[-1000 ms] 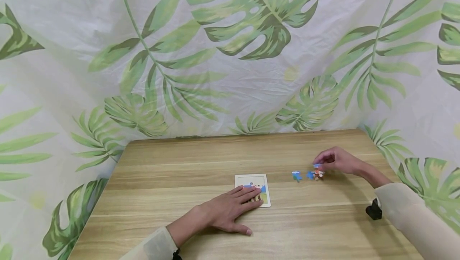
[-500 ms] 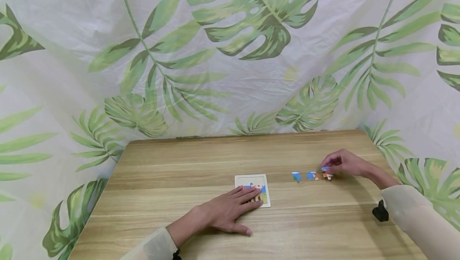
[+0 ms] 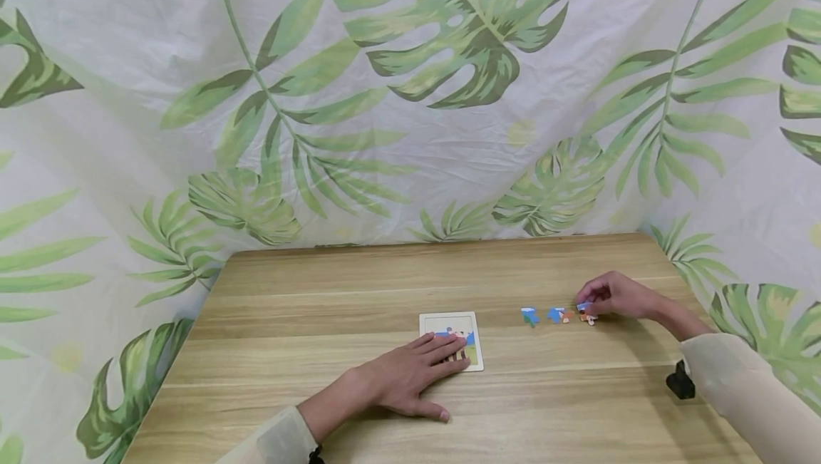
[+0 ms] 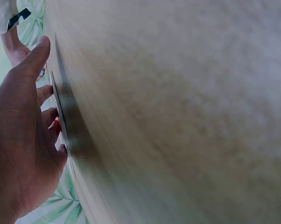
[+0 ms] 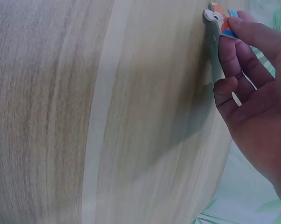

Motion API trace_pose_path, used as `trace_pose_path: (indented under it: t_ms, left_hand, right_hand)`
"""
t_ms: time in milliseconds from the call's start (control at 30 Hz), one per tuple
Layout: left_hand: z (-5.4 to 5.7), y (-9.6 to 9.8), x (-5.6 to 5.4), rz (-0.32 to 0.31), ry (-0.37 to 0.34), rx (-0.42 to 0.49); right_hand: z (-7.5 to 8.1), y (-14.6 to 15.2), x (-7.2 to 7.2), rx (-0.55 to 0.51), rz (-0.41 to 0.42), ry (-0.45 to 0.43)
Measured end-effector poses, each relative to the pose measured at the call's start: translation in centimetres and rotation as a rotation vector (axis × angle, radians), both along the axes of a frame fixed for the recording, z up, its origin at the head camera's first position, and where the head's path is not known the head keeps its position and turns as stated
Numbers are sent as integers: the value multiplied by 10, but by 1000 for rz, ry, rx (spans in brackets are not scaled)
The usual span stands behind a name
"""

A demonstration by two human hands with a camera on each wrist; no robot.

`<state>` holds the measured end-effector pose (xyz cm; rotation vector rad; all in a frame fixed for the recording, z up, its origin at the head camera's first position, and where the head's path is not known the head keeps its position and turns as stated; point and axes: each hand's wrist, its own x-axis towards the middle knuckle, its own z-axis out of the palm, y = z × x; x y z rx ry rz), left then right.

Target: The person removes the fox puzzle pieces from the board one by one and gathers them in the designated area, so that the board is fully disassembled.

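Pinched between the thumb and fingers of the right hand (image 3: pixel 613 296), a small blue, orange and white jigsaw piece (image 3: pixel 586 313), likely light and stiff and best held by its edges, sits well right of a square, cream-bordered picture board (image 3: pixel 436 324) on the wood-grain bench (image 3: pixel 321 321). The left hand (image 3: pixel 415 373) rests extended fingers on the board. The right-wrist view details the pinch; only the head view shows two loose blue multicoloured pieces (image 3: pixel 529 316) nearer the board.

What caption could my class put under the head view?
Left hand rests on a picture board while the right hand pinches a puzzle piece near other pieces on a wooden table.
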<state>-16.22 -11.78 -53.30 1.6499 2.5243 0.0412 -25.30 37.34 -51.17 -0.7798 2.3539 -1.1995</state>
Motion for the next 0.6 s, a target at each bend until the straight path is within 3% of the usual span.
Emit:
trace_pose_path:
  t_ms: [267, 600]
  left_hand:
    - [0, 0, 0, -5, -3, -1]
    - [1, 0, 1, -4, 9, -3]
  right_hand:
    - [-2, -5, 1, 26, 1, 72]
    - [-1, -7, 3, 58, -27, 85]
